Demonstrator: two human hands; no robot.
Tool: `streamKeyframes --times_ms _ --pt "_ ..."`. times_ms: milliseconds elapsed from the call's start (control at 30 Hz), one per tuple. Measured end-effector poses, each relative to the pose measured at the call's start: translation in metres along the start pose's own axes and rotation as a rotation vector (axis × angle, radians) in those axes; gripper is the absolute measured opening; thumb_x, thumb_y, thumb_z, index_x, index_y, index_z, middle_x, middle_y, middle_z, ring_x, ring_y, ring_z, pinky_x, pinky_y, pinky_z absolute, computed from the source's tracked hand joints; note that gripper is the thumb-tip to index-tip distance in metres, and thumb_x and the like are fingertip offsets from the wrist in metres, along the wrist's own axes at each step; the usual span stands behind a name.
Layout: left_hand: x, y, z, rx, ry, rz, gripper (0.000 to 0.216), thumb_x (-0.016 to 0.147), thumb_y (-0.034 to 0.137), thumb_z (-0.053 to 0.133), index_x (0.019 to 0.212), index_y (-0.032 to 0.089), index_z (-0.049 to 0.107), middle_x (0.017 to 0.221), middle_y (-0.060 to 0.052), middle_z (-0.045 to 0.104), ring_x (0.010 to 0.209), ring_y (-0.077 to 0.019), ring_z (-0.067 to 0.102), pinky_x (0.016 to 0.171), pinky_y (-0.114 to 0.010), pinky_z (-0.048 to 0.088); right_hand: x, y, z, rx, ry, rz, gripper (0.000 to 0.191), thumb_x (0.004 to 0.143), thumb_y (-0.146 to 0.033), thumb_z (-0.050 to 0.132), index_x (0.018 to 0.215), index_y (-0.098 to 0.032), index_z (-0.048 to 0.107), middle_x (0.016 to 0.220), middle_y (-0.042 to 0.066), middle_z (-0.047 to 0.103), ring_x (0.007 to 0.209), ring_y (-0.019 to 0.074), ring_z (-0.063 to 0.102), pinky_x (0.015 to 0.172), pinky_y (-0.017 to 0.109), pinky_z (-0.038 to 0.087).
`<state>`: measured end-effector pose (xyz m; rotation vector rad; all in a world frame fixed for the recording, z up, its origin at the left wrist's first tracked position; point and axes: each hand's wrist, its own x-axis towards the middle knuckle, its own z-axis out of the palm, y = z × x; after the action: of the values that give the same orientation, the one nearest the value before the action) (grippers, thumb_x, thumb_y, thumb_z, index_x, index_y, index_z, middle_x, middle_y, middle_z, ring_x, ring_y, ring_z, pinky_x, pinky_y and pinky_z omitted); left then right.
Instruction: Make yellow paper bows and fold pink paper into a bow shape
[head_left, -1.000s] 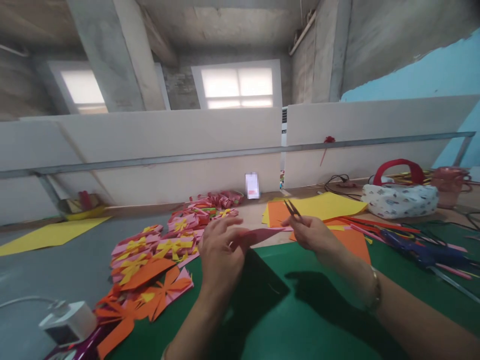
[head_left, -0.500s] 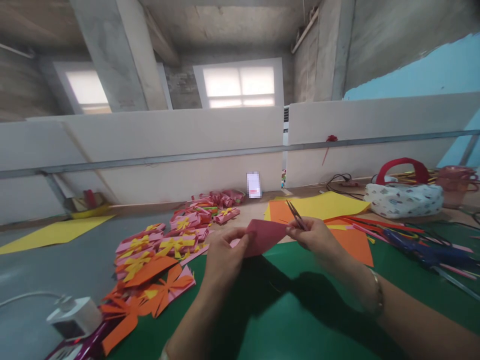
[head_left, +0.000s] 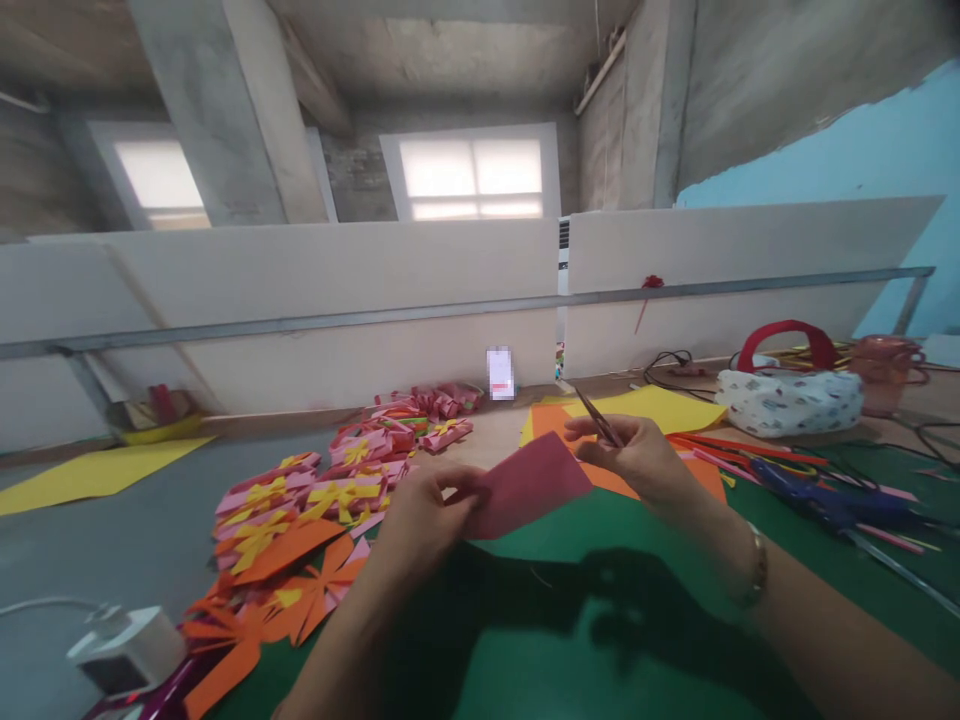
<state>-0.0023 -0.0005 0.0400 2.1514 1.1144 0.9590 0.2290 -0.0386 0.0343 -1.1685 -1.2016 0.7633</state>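
Between the thumb and fingers of my left hand (head_left: pixel 439 510) is a pink sheet of paper (head_left: pixel 529 487), pinched at its left end and held above the green mat (head_left: pixel 555 650). My right hand (head_left: pixel 626 450) is closed around a pair of scissors (head_left: pixel 598 417), whose blades point up and to the left. The fingers of that hand are beside the paper's upper right corner, apart from it. To the left of my left hand lie pink paper pieces with yellow bows (head_left: pixel 341 492) and orange cut-paper flowers (head_left: pixel 319 590).
Yellow sheets (head_left: pixel 682 408) and orange paper lie behind my right hand. On the right are a blue glue gun (head_left: pixel 817 500), a white patterned bag (head_left: pixel 787 400) with a red handle and a pink jug (head_left: pixel 889 372). A white charger (head_left: pixel 127 650) stands front left. A phone (head_left: pixel 500 373) leans at the back.
My right fingers have let go of the pink paper's right end and moved off it. The paper now shows wider and flatter in my left hand, which has shifted slightly left and down.
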Motion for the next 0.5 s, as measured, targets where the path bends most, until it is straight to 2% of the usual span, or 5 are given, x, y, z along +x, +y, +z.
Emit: streamKeyframes --times_ms 67,167,300,367,500 --pt "-0.001 0.004 0.000 -0.011 -0.057 0.010 0.017 0.070 0.027 0.056 0.073 0.022 0.072 0.075 -0.001 0.070 0.074 -0.0177 0.061 0.068 -0.026 0.044 -0.003 0.000 0.003 -0.037 -0.046 -0.013 0.029 0.054 -0.033 0.078 0.078 -0.019 0.072 0.073 0.003 0.067 0.070 0.0164 0.059 0.065 0.031 0.047" --pt "-0.001 0.005 -0.003 0.031 -0.026 -0.007 0.019 0.070 0.030 0.058 0.079 0.023 0.073 0.080 -0.001 0.071 0.079 -0.0192 0.062 0.071 -0.028 0.044 -0.002 0.003 0.003 -0.006 0.001 -0.034 0.019 0.056 -0.032 0.077 0.066 -0.017 0.069 0.059 0.000 0.060 0.061 0.0127 0.054 0.060 0.027 0.044" --pt "-0.001 0.002 -0.018 0.156 0.185 -0.151 0.018 0.067 0.036 0.061 0.071 0.022 0.072 0.073 -0.001 0.071 0.075 -0.0214 0.062 0.066 -0.029 0.041 0.007 0.009 -0.005 0.193 0.149 0.014 0.027 0.053 -0.034 0.079 0.068 -0.016 0.066 0.057 -0.003 0.056 0.056 0.0097 0.050 0.055 0.025 0.040" --pt "-0.002 0.001 -0.025 0.156 0.287 -0.203 0.016 0.065 0.036 0.062 0.067 0.023 0.071 0.067 0.000 0.070 0.070 -0.0210 0.061 0.062 -0.028 0.040 0.012 0.012 -0.009 0.212 0.155 0.027 0.030 0.053 -0.036 0.079 0.070 -0.016 0.064 0.056 -0.003 0.055 0.053 0.0091 0.047 0.052 0.024 0.038" --pt "-0.003 -0.005 -0.032 0.086 0.386 -0.198 0.013 0.063 0.035 0.063 0.065 0.024 0.070 0.060 0.001 0.067 0.065 -0.0197 0.059 0.059 -0.027 0.039 0.016 0.016 -0.012 0.214 0.153 0.021 0.031 0.051 -0.034 0.081 0.068 -0.016 0.063 0.057 -0.003 0.054 0.054 0.0102 0.048 0.050 0.024 0.037"
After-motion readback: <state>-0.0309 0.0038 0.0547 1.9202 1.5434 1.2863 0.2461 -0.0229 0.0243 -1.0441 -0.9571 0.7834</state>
